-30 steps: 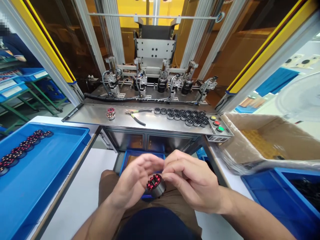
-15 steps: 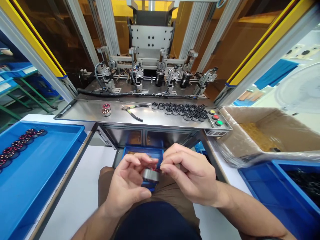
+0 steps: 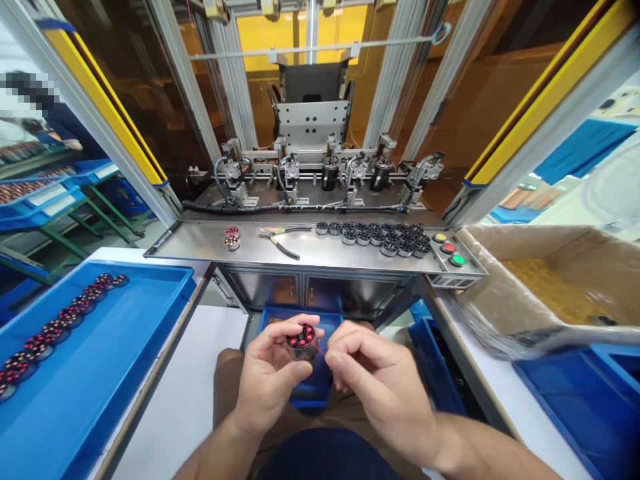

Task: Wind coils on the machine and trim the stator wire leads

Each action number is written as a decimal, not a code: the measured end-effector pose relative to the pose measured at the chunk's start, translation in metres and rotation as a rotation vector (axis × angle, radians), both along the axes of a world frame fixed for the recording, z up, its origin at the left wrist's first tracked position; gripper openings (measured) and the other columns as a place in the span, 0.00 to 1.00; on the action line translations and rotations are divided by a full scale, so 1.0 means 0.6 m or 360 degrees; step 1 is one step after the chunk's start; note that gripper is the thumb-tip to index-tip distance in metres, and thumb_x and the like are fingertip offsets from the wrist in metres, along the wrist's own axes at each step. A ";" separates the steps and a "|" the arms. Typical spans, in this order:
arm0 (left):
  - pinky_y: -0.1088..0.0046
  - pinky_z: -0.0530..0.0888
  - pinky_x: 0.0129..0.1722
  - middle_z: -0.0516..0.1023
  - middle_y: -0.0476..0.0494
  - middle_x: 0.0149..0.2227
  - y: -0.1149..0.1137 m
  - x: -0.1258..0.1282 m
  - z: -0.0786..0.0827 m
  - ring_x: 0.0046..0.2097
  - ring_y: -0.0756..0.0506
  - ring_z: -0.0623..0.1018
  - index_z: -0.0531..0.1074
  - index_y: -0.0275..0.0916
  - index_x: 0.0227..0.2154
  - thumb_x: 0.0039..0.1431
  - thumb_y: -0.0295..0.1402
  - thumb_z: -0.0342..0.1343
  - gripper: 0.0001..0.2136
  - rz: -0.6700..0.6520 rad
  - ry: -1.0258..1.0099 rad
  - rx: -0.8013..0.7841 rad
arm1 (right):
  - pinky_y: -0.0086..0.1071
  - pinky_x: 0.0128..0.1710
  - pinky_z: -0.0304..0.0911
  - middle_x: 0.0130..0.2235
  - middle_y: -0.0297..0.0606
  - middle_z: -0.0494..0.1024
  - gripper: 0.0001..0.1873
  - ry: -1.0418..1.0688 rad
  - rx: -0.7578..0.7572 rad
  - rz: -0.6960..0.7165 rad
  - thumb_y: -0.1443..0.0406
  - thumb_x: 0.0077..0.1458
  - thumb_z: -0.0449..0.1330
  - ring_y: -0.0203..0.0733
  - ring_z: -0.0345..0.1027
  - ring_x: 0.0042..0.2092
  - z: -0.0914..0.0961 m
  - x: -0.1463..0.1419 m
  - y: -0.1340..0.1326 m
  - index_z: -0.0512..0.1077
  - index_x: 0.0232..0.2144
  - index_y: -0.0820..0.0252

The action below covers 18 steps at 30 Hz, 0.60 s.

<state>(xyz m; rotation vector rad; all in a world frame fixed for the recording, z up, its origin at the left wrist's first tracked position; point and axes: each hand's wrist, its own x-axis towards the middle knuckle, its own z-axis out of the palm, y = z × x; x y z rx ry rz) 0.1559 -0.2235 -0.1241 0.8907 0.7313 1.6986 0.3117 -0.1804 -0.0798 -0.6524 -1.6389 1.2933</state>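
My left hand is closed around a small round motor stator with red copper windings, held upright above my lap. My right hand sits just to its right with the fingers pinched together near the stator's edge; what they pinch is too fine to make out. Below the hands a small blue bin sits under the bench.
A steel shelf carries two wound stators, pliers, several bare black stators and three coloured buttons. A blue tray at the left holds a row of wound stators. A cardboard box stands right.
The stator has turned so its red windings face up again, and both hands have shifted slightly lower in view as my head tilted up.
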 end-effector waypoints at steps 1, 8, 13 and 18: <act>0.68 0.78 0.48 0.82 0.44 0.50 0.002 -0.002 0.001 0.45 0.44 0.83 0.80 0.47 0.40 0.49 0.32 0.72 0.15 0.0013 -0.0006 -0.0002 | 0.25 0.25 0.60 0.22 0.32 0.70 0.17 0.0039 -0.0221 0.0103 0.61 0.61 0.62 0.31 0.63 0.25 -0.008 -0.005 -0.006 0.69 0.21 0.61; 0.67 0.80 0.43 0.83 0.44 0.48 0.008 -0.007 0.011 0.42 0.45 0.84 0.80 0.46 0.37 0.45 0.34 0.74 0.14 -0.0052 -0.0058 -0.0017 | 0.24 0.24 0.57 0.20 0.30 0.69 0.23 0.0400 -0.0998 0.0475 0.51 0.53 0.68 0.28 0.60 0.21 -0.059 -0.033 -0.019 0.68 0.23 0.63; 0.71 0.82 0.37 0.83 0.43 0.47 0.002 -0.012 0.007 0.43 0.43 0.83 0.80 0.46 0.37 0.45 0.32 0.74 0.14 -0.0093 0.0006 0.0001 | 0.28 0.28 0.65 0.30 0.39 0.75 0.26 0.0654 -0.1182 0.0689 0.45 0.53 0.66 0.35 0.69 0.29 -0.058 -0.026 -0.016 0.77 0.32 0.66; 0.76 0.80 0.30 0.82 0.42 0.48 0.002 -0.016 0.002 0.53 0.38 0.80 0.80 0.49 0.41 0.50 0.31 0.71 0.14 -0.0271 0.0199 0.0147 | 0.28 0.35 0.64 0.33 0.40 0.74 0.24 0.0737 -0.1275 0.0932 0.48 0.52 0.68 0.35 0.67 0.33 -0.055 -0.029 -0.015 0.78 0.34 0.66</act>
